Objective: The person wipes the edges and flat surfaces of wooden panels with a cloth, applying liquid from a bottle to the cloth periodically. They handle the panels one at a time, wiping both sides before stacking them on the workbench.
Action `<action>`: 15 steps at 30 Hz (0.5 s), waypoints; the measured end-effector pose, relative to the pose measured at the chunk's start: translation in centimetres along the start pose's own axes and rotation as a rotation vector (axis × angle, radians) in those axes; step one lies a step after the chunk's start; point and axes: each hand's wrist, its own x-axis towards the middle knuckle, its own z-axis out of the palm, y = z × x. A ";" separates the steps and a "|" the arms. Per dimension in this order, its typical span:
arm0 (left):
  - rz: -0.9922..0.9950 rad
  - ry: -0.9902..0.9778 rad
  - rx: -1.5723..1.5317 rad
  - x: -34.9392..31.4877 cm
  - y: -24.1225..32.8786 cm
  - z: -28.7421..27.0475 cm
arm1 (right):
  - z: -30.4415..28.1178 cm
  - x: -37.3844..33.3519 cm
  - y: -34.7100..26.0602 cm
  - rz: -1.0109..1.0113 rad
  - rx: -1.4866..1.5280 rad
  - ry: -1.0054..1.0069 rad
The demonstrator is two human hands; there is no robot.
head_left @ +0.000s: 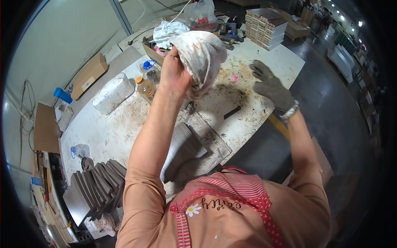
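My bare left hand (174, 73) is closed around a bunched white cloth rag (203, 58) with dark smudges, raised above the worktable (264, 53). A grey work glove covers my right hand (273, 87), whose fingers are stretched out above the table's right side, with nothing seen in them. Between the hands, on the stained tabletop, lie a small pink piece (235, 78) and a dark narrow cutter-like tool (232, 112). Close to my body sits a stack of grey wood-look strips (184, 144), partly hidden by my left arm.
More grey strips (97, 186) stand fanned out at the near left. Beside my left forearm are an orange-capped bottle (144, 89) and a blue-capped one (152, 74). A wrapped white bundle (113, 94) lies farther left. Stacked boards (266, 29) occupy the far right corner.
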 end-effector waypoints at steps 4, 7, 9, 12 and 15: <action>-0.092 -0.170 -0.086 -0.4 -1.2 0.6 | 3.4 3.6 0.7 -0.130 -0.034 -0.034; -0.076 -0.135 -0.015 -0.6 -0.5 -0.6 | 5.2 3.7 -0.2 0.273 0.248 -0.405; 0.082 0.353 0.340 -1.0 -0.3 -1.1 | 6.1 3.8 -0.1 0.203 0.314 -0.275; -0.051 0.500 0.696 -3.9 1.0 -7.1 | 4.6 4.6 3.5 0.188 0.244 0.060; -0.163 0.618 0.684 -7.5 -1.0 -9.6 | 3.4 3.1 1.1 -0.568 -0.593 0.277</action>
